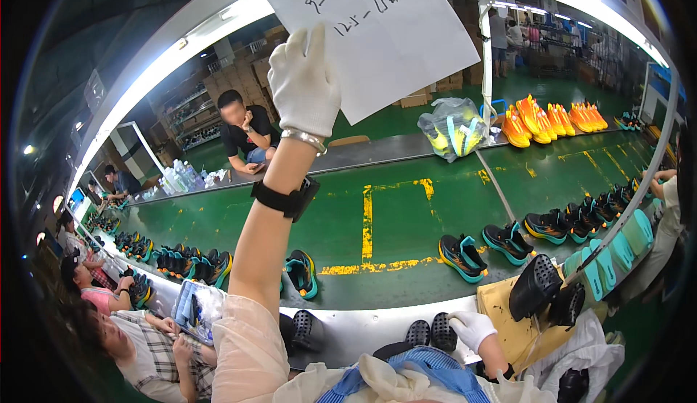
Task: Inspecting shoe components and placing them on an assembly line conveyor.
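My left hand (305, 87), in a white glove, is raised high at the left edge of a white sheet of paper (406, 54) with handwriting on it. Its fingers look closed on that edge; the far side of the grip is hidden. Low at the bench, my right hand (473, 330), also in a white glove, lies with its fingers loosely bent and nothing visible in them. Just left of it stand two black, dimpled, shoe-shaped pieces (443, 332). Black and teal sneakers (462, 258) sit on the green conveyor belt (396, 218) ahead.
Orange sneakers (536, 120) and a plastic bag of shoes (454, 131) stand on the far ledge, where a person (247, 131) leans. Teal insoles (606, 265) and a yellow board (508, 308) are at right. Co-workers (145, 345) sit along the left.
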{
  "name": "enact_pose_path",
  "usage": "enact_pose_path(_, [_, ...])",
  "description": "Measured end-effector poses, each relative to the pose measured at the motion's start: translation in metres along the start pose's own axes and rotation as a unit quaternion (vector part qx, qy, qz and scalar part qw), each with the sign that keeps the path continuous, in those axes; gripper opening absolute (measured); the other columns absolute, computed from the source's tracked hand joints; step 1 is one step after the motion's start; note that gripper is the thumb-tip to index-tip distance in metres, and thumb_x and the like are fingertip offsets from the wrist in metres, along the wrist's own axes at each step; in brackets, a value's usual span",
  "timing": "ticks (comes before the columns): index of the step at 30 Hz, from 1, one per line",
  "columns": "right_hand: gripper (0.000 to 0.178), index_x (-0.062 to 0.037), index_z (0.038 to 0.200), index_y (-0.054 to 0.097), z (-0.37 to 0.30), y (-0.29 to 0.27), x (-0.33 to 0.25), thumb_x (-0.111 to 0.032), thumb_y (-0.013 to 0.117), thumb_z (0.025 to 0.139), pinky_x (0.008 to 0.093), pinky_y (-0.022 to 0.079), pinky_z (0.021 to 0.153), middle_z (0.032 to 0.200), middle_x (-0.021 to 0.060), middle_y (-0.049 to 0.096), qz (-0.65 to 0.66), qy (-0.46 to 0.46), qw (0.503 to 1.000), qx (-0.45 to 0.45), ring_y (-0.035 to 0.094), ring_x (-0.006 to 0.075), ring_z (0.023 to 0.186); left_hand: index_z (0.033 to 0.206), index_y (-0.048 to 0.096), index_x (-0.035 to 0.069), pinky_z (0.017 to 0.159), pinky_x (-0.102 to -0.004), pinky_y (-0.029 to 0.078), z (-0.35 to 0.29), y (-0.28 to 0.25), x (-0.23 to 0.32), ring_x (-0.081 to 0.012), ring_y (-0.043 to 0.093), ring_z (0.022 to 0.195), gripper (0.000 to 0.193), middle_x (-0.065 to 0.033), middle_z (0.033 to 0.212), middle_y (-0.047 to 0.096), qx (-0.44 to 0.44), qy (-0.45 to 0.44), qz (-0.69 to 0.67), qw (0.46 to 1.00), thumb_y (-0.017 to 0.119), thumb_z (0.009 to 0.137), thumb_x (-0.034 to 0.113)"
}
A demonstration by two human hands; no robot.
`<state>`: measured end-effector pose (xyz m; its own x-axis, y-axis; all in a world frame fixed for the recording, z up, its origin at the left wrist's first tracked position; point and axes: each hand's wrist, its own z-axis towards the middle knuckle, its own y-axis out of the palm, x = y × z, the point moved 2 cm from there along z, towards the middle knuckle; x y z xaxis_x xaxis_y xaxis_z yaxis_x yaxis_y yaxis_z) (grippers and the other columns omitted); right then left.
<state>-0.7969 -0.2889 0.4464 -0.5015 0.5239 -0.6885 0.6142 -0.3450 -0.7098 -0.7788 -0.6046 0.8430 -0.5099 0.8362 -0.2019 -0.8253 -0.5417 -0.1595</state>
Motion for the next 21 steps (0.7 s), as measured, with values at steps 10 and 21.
enact_pose_path(10, [0.034,-0.0115,0.107,0.066,-0.016,-0.005,0.007,-0.033,0.047,0.088,0.0388,0.047,0.088,0.104,0.0167,0.065,0.006,0.029,0.999,-0.017,0.061,0.0343,0.098,0.124,0.055,0.009,0.094,-0.0440,0.041,-0.038,-0.009,0.023,-0.0348,0.046,0.110,0.049,-0.0142,0.120,0.052,0.002,0.012,-0.032,0.999,0.053,0.075,0.003])
enact_pose_path(21, [0.035,-0.0112,0.109,0.065,-0.010,0.000,0.016,-0.034,0.047,0.089,0.0396,0.046,0.089,0.107,0.0160,0.064,0.000,0.013,0.999,-0.039,0.060,0.0342,0.100,0.119,0.061,0.011,0.086,-0.0412,0.042,-0.033,-0.029,0.036,-0.0271,0.050,0.096,0.047,-0.0075,0.096,0.054,-0.013,0.014,0.002,1.000,0.061,0.072,0.006])
